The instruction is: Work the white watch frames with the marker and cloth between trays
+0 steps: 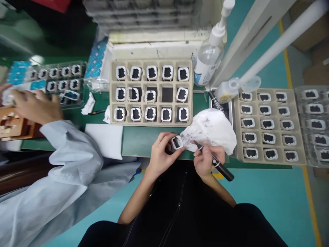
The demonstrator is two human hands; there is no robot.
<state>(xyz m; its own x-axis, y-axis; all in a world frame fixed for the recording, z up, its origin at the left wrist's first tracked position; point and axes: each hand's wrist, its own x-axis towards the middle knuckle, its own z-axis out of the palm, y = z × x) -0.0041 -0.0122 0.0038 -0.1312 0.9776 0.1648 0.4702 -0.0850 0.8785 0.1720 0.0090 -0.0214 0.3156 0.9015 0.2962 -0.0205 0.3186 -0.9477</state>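
Between the thumb and fingers of my left hand [161,154] is a small white square frame [177,142] with rounded corners and a dark inside. My right hand [207,159] grips a black marker pen [221,168], its tip pointing left toward the frame but apart from it. A crumpled white cloth [214,130] with dark smudges lies just beyond my right hand. Past my left hand stands a beige compartment tray [151,124] holding similar frames in rows; one compartment in its middle row shows only a dark bottom.
At right is another beige tray [259,161] of frames beside a clear plastic tray [313,159]. A pump bottle [207,61], a smaller bottle [227,90] and a white post [280,37] stand behind. A co-worker's hand [37,106] and grey sleeve work at left, near a white pad [105,139].
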